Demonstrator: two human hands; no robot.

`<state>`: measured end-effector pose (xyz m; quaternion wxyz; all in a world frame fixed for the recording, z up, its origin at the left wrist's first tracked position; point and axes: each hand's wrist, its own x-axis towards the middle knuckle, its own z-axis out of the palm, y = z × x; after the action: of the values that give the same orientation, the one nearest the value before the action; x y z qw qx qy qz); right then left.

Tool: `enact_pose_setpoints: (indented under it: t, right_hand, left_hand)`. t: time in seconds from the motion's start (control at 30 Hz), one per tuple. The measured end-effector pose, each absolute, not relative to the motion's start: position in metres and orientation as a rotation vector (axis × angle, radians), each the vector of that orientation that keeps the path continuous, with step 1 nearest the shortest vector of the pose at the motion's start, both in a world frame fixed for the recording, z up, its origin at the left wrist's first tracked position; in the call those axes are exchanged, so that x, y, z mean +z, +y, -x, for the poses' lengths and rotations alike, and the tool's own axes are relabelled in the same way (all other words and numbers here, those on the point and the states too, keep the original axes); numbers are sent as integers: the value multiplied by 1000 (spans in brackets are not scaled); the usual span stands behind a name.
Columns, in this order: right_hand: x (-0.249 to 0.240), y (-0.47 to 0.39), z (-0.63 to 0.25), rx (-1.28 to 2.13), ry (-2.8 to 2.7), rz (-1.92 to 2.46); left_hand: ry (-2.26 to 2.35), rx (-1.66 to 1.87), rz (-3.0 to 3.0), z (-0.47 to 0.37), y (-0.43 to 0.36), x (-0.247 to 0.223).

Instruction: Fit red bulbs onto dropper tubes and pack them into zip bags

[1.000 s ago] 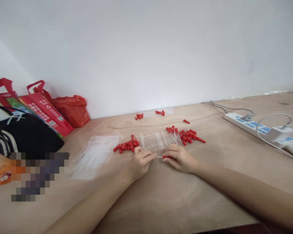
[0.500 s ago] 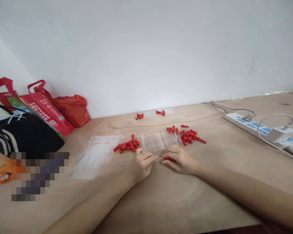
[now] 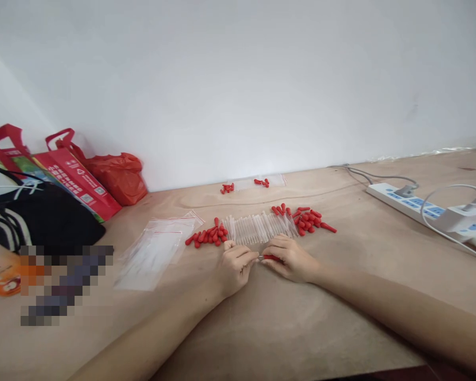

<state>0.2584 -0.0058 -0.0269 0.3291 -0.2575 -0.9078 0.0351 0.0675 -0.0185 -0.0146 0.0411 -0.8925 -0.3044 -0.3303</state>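
Observation:
My left hand (image 3: 236,264) is closed, pinching a thin clear dropper tube (image 3: 261,257) whose short end shows between my hands. In my right hand (image 3: 290,259), also closed, is a red rubber dropper bulb (image 3: 270,257), partly hidden by the fingers. Tube and bulb are in line, end to end; how far the tube sits inside I cannot tell. Just beyond my hands lies a row of clear droppers (image 3: 248,228) with red bulbs (image 3: 210,234) at its left end and more red bulbs (image 3: 309,219) at its right.
Clear zip bags (image 3: 150,254) lie to the left. Another bag with droppers (image 3: 244,183) rests near the wall. A white power strip (image 3: 404,202) with cables is at right. Red bags (image 3: 77,180) and a black bag (image 3: 51,222) stand at left, beside a blurred patch.
My left hand has come slightly nearer my right hand, and less of the tube shows between them. Both hands keep their hold.

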Motion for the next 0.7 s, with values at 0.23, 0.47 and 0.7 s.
enact_pose_setpoints:
  t: [0.23,0.47,0.7]
  right_hand:
    - [-18,-6,-264,442,-2102,771]
    - [-13,6,-262,929,-1629,828]
    - [22,59,-309,693,-1409,1280]
  left_hand:
    - [-1058,-1114,2709,-70,-17,-13]
    - [-1162,-1175,2744,-67,-17,-10]
    - [-1377,-1060,2529,-60,-11,-8]
